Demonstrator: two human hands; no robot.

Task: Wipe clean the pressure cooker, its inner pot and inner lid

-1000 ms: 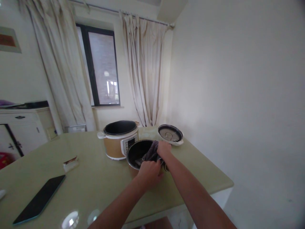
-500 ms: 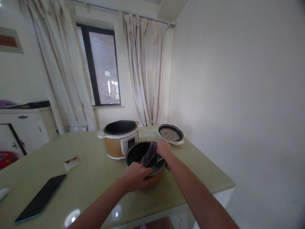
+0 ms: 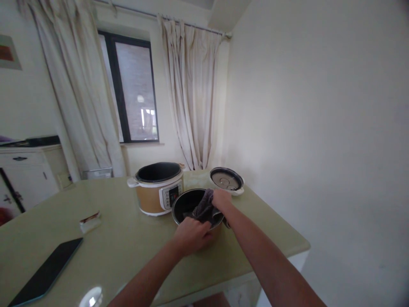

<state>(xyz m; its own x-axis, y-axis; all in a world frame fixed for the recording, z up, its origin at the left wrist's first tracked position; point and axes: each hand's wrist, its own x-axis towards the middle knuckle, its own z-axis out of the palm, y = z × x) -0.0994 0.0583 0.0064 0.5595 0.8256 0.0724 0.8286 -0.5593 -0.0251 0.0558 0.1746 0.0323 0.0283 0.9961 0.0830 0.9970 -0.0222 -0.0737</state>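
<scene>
A dark inner pot point(image 3: 188, 202) with a brownish outside sits near the front of the table. My left hand point(image 3: 193, 233) is closed over its near rim, thumb towards the inside. Bunched in my right hand point(image 3: 221, 200) is a dark grey cloth point(image 3: 204, 207), which hangs over the right rim and down into the pot. Just behind and to the left stands the gold and white electric cooker body point(image 3: 151, 198), its top uncovered and a control panel facing right. Its round lid point(image 3: 227, 179) lies underside up behind my right hand.
On the pale green table point(image 3: 128, 238) lie a dark flat tablet-like slab point(image 3: 47, 270) and a small whitish packet point(image 3: 90, 222), both to the left. A wall point(image 3: 313, 149) runs along the right side. Curtains and a window are at the back.
The pot and my left hand have shifted slightly right in view, while the rest of the scene has drifted left. My right hand still grips the cloth.
</scene>
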